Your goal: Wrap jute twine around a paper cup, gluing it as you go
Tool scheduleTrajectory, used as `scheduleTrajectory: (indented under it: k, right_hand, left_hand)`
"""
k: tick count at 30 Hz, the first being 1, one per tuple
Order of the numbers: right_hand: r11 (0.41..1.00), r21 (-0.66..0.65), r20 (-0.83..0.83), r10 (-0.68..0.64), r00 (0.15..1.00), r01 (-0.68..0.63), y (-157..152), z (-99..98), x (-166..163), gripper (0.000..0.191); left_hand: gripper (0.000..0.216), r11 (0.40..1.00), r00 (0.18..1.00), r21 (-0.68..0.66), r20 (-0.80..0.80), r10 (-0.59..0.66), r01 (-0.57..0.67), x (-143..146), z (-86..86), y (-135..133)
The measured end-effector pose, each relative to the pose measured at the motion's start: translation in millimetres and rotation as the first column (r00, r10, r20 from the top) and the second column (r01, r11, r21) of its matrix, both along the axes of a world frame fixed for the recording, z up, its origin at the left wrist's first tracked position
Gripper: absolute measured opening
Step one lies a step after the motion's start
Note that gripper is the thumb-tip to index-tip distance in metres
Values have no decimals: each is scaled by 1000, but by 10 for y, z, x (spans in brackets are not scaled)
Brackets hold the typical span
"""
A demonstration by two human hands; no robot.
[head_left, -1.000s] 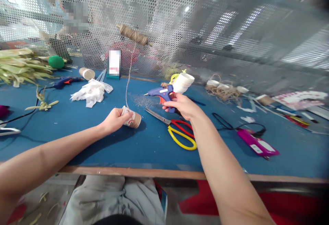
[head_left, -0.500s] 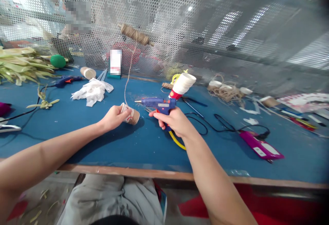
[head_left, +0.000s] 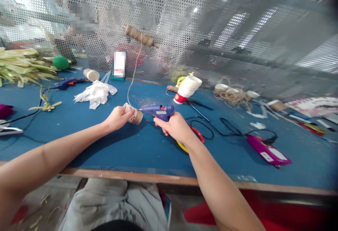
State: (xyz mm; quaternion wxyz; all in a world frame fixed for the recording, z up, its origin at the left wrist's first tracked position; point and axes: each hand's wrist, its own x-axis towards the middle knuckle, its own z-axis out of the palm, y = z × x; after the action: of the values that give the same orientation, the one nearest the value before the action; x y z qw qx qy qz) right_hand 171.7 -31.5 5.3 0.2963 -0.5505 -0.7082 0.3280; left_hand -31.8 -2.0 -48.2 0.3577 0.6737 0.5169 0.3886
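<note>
My left hand (head_left: pixel 117 117) is closed round a small paper cup (head_left: pixel 133 114) partly wrapped in brown twine, held on its side just above the blue table (head_left: pixel 111 146). A strand of twine (head_left: pixel 132 79) runs from the cup up to a twine spool (head_left: pixel 139 36) on the mesh wall. My right hand (head_left: pixel 173 127) grips a blue hot glue gun (head_left: pixel 156 111), whose nozzle touches the cup's right end. The gun's black cord (head_left: pixel 211 127) trails to the right.
Red and yellow scissors (head_left: pixel 191 137) lie partly under my right wrist. A stack of paper cups (head_left: pixel 188 88), a magenta power strip (head_left: pixel 266 151), white rags (head_left: pixel 95 92), a second glue gun (head_left: pixel 69 82), green leaves (head_left: pixel 21 67) and loose twine (head_left: pixel 232 95) lie around. A perforated metal screen (head_left: pixel 237 30) backs the table.
My right hand picked the glue gun up from the table and brought it left until its nozzle met the cup. The left hand stayed holding the cup.
</note>
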Motion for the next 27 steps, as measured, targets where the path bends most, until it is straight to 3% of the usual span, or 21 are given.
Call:
scheduleTrajectory:
  k: [19,27]
  right_hand:
    - [995,92,143,-45,989,32,-24,0,2,21]
    - [987,159,191,6,982,-37,-62,8,21,19]
  left_hand:
    - [31,999,997,-12,64,49,-49,24,47,-17]
    - [27,997,991,-53,115,70,-64,36,68,8]
